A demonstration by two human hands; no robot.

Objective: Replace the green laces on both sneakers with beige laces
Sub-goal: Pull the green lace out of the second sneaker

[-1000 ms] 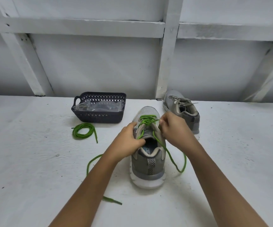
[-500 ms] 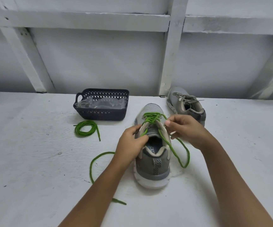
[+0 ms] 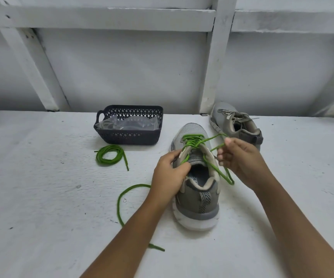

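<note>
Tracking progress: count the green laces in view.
2. One green lace lies coiled in front of the basket; the second lace is threaded through the near sneaker, pinched by the right hand. The basket may hide more.

Head-worn wide view, facing forward and down, near table (image 3: 42, 207)

Soft, even light, faint shadows, sharp centre, wide-angle bending at edges.

Faint print on the near sneaker's insole (image 3: 196, 178) (partly hidden) is too blurred to read.
</note>
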